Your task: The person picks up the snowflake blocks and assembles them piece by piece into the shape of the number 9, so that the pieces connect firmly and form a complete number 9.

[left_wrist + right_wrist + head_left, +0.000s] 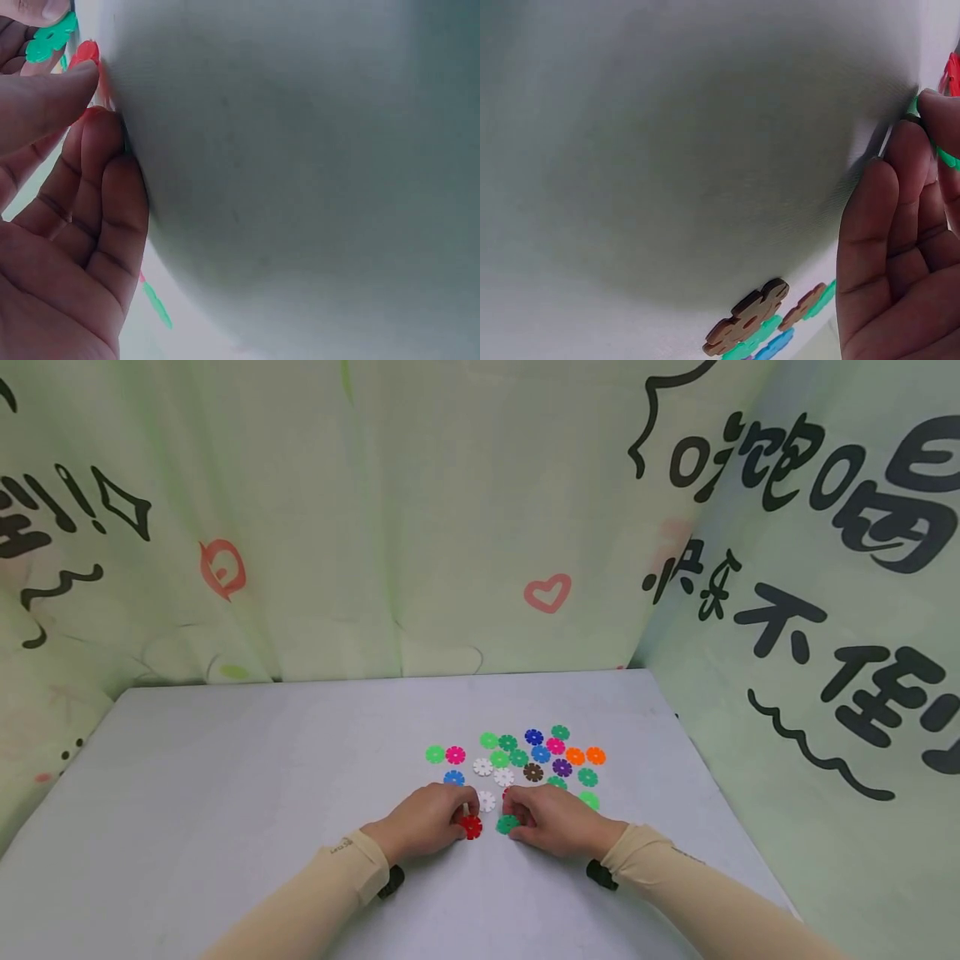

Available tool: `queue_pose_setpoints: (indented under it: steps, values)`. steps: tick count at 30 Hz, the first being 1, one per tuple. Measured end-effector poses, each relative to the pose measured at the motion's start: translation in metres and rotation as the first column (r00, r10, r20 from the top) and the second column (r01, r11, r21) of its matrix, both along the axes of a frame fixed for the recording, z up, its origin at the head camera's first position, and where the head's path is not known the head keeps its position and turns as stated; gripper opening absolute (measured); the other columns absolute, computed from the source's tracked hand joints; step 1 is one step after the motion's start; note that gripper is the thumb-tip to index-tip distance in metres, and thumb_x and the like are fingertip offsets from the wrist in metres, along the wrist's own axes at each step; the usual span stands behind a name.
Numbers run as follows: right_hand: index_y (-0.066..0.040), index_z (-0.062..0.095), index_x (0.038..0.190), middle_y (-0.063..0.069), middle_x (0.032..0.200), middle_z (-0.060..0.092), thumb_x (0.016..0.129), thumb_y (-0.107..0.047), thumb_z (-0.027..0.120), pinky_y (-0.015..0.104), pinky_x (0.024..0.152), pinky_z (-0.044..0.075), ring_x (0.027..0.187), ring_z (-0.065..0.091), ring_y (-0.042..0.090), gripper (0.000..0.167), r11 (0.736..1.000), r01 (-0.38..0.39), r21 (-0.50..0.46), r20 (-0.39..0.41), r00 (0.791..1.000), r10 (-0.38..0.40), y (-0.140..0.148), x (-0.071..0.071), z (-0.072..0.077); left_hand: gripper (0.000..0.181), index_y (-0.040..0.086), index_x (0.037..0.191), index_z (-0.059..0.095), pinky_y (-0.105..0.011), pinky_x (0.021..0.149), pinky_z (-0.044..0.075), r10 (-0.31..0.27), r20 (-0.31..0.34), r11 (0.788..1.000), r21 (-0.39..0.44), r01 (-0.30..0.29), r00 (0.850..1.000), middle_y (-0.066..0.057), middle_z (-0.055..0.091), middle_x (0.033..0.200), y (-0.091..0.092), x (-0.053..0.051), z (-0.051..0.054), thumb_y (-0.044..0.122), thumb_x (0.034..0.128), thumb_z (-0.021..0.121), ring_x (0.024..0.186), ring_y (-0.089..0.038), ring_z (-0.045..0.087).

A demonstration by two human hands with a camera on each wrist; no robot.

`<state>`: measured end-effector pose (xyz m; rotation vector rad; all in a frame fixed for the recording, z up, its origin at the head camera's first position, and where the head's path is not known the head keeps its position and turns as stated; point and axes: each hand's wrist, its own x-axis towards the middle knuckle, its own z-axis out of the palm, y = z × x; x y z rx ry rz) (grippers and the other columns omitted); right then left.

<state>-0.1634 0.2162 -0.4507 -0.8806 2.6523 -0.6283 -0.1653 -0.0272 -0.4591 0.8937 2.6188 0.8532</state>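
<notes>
My left hand [429,820] pinches a red snowflake building disc [472,827] between thumb and fingers, low over the table. Facing it, my right hand [561,820] pinches a dark green disc [507,824] by its edge. A small gap separates the two discs. In the left wrist view, the red disc [88,52] is partly covered by the thumb, and the green disc [52,37] shows beyond it. Between the hands lies a white disc [487,802]. Another red disc [506,794] is mostly hidden by the right fingers.
Several loose discs lie beyond the hands, among them a brown disc [533,772], an orange disc [596,755], a purple disc [562,767] and a blue disc [453,777]. They spread over the white tabletop [262,793]. Printed curtains [450,527] hang behind and at the sides.
</notes>
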Motion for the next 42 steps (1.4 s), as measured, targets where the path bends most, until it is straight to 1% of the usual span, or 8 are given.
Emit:
queue_pose_setpoints:
  steps: [8, 14, 21, 27, 29, 33, 36, 42]
  values:
    - [-0.022, 0.061, 0.096, -0.013, 0.073, 0.052, 0.088, -0.018, 0.077, 0.024, 0.063, 0.047, 0.068, 0.051, 0.006, 0.017, 1.000, 0.000, -0.001, -0.002, 1.000, 0.000, 0.001, 0.001, 0.000, 0.024, 0.018, 0.099, 0.066, -0.023, 0.066, 0.047, 0.013, 0.025, 0.999, 0.048, -0.014, 1.000, 0.011, 0.054, 0.074, 0.001, 0.001, -0.001, 0.009, 0.0820, 0.080, 0.071, -0.009, 0.053]
    - [-0.020, 0.063, 0.096, -0.012, 0.073, 0.052, 0.090, -0.016, 0.074, 0.025, 0.062, 0.047, 0.068, 0.051, 0.007, 0.014, 1.000, 0.001, -0.012, -0.003, 1.000, -0.001, 0.001, 0.003, 0.000, 0.017, 0.015, 0.092, 0.070, -0.024, 0.065, 0.048, 0.024, 0.026, 0.993, 0.115, -0.027, 0.999, 0.009, 0.055, 0.072, 0.001, -0.001, -0.003, 0.001, 0.0824, 0.073, 0.070, -0.010, 0.053]
    - [-0.022, 0.064, 0.095, -0.013, 0.071, 0.052, 0.089, -0.017, 0.075, 0.024, 0.061, 0.046, 0.067, 0.050, 0.006, 0.014, 1.000, -0.001, -0.024, -0.021, 1.000, 0.000, 0.000, 0.003, -0.001, 0.011, 0.013, 0.087, 0.069, -0.025, 0.065, 0.048, 0.050, 0.066, 0.985, 0.160, -0.060, 0.997, 0.009, 0.057, 0.074, 0.001, 0.000, 0.000, 0.003, 0.0858, 0.070, 0.071, -0.011, 0.053]
    - [-0.024, 0.064, 0.096, -0.015, 0.075, 0.053, 0.089, -0.015, 0.075, 0.024, 0.062, 0.048, 0.069, 0.051, 0.006, 0.015, 0.996, -0.012, -0.086, -0.066, 0.998, 0.006, -0.003, 0.004, -0.002, 0.014, 0.014, 0.080, 0.064, -0.025, 0.061, 0.047, 0.062, 0.110, 0.977, 0.194, -0.083, 0.992, 0.007, 0.057, 0.072, -0.003, 0.003, 0.001, 0.006, 0.0901, 0.069, 0.067, -0.011, 0.052]
    - [-0.023, 0.064, 0.097, -0.016, 0.077, 0.054, 0.089, -0.015, 0.074, 0.024, 0.064, 0.048, 0.070, 0.052, 0.006, 0.015, 0.994, -0.011, -0.108, -0.076, 0.997, 0.003, -0.005, 0.006, 0.001, 0.013, 0.014, 0.081, 0.064, -0.025, 0.061, 0.047, 0.060, 0.114, 0.975, 0.207, -0.083, 0.992, 0.007, 0.058, 0.072, -0.004, 0.004, 0.000, 0.006, 0.0916, 0.069, 0.067, -0.010, 0.052]
    - [-0.022, 0.065, 0.098, -0.017, 0.079, 0.056, 0.090, -0.015, 0.074, 0.023, 0.066, 0.049, 0.072, 0.053, 0.005, 0.014, 0.990, -0.004, -0.140, -0.088, 0.996, -0.008, -0.009, 0.008, 0.005, 0.006, 0.011, 0.095, 0.066, -0.025, 0.064, 0.049, 0.041, 0.157, 0.965, 0.250, -0.080, 0.987, 0.004, 0.063, 0.073, -0.008, 0.006, 0.000, 0.006, 0.0939, 0.068, 0.066, -0.010, 0.058]
    - [-0.021, 0.066, 0.099, -0.017, 0.080, 0.057, 0.090, -0.015, 0.074, 0.023, 0.065, 0.050, 0.071, 0.053, 0.005, 0.014, 0.987, -0.001, -0.162, -0.098, 0.995, -0.015, -0.011, 0.010, 0.008, 0.013, 0.008, 0.107, 0.067, -0.025, 0.067, 0.051, 0.029, 0.192, 0.954, 0.288, -0.085, 0.981, 0.002, 0.066, 0.075, -0.011, 0.007, 0.003, 0.005, 0.0940, 0.068, 0.067, -0.012, 0.062]
    - [-0.019, 0.068, 0.098, -0.017, 0.082, 0.060, 0.088, -0.016, 0.077, 0.022, 0.064, 0.050, 0.070, 0.054, 0.003, 0.014, 0.981, -0.003, -0.196, -0.142, 0.990, -0.025, -0.018, 0.013, 0.010, 0.018, 0.003, 0.110, 0.070, -0.024, 0.070, 0.054, 0.050, 0.215, 0.935, 0.334, -0.122, 0.975, 0.003, 0.065, 0.083, -0.016, 0.010, 0.010, 0.002, 0.0918, 0.070, 0.072, -0.013, 0.065]
